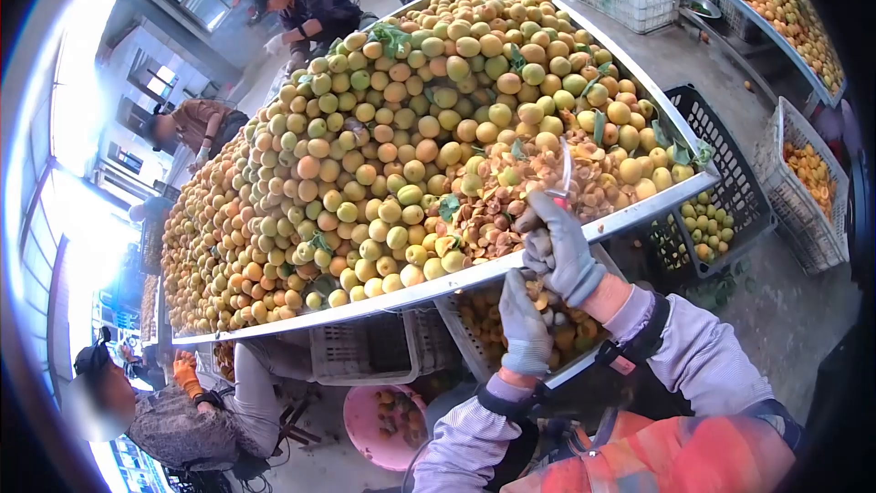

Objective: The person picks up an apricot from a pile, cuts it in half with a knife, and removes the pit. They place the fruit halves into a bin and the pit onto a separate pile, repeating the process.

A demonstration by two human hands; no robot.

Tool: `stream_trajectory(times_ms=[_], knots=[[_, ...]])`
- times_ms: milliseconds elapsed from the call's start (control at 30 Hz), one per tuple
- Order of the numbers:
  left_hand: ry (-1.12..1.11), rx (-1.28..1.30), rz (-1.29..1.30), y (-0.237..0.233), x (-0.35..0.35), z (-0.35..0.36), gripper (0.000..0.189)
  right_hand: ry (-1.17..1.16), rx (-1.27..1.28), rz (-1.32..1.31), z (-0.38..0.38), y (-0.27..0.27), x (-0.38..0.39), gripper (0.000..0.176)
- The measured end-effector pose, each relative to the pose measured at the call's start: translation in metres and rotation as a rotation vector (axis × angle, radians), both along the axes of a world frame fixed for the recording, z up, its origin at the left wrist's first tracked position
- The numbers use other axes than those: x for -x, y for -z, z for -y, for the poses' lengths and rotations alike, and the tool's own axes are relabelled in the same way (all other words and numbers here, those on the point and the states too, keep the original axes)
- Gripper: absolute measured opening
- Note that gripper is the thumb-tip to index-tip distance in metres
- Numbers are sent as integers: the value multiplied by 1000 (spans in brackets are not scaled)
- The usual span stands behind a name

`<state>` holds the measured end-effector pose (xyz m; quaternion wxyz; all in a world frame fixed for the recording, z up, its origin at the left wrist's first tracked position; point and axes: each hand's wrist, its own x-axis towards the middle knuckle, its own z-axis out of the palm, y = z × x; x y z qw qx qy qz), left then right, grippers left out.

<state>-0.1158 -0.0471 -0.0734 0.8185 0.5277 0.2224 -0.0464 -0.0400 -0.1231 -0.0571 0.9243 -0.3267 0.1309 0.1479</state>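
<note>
1. Our right hand, in a grey glove, is raised at the metal rim of the broad bench, its fingers curled in a fist around a thin-bladed tool with a red handle, blade pointing up over the fruit
2. Our left hand, also gloved, sits just below the right, fingers together and pointing up; we cannot tell whether it holds anything
3. Both forearms reach up from striped sleeves
4. A heap of yellow-orange apricots covers the bench, and split apricot pieces lie just beside the tool
5. A white plastic crate of fruit stands under the rim, behind our left hand
</note>
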Motion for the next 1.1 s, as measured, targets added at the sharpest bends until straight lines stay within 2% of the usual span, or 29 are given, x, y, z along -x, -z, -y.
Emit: stream_trajectory(times_ms=[67,167,233,300,333,367,433,467,500,567,600,633,700,867,1067,1100], knots=[[-33,106,-108,-8,-3,-4,35,-33,-136,-17,-2,9,-4,40],[-47,225,-247,-11,-5,-9,34,-54,-199,-53,-6,14,-5,41],[-21,255,-249,-12,-7,-11,34,-55,-184,-70,-6,7,-3,41],[23,238,-176,-5,-8,-13,32,1,-36,-10,-7,-7,3,42],[30,157,-39,3,-4,-12,32,3,53,63,-7,-13,6,41],[35,158,-42,4,-2,-9,32,2,138,138,-7,-17,9,41],[87,-448,410,5,2,-5,38,1,152,166,-8,-19,12,42],[88,-1029,728,31,-9,-15,39,-14,111,58,-5,-16,10,42],[110,-1030,729,32,-7,-15,39,-26,65,-50,-2,-11,7,42],[99,-465,217,33,-4,-14,39,-10,-11,-86,3,-4,6,38],[67,-253,36,0,0,-2,41,-16,-97,-109,6,-5,5,37],[77,-258,31,-7,0,3,41,-23,-185,-131,8,-5,4,37],[44,-154,-30,-13,-2,9,40,-20,-153,-139,9,-8,3,35],[35,-132,-48,-3,-4,5,44,1,-209,-212,11,1,-1,36],[82,-113,44,-6,-2,-1,44,22,-316,-225,11,4,-5,35],[93,37,50,-7,-2,-3,36,23,-343,-220,10,2,-5,36]])
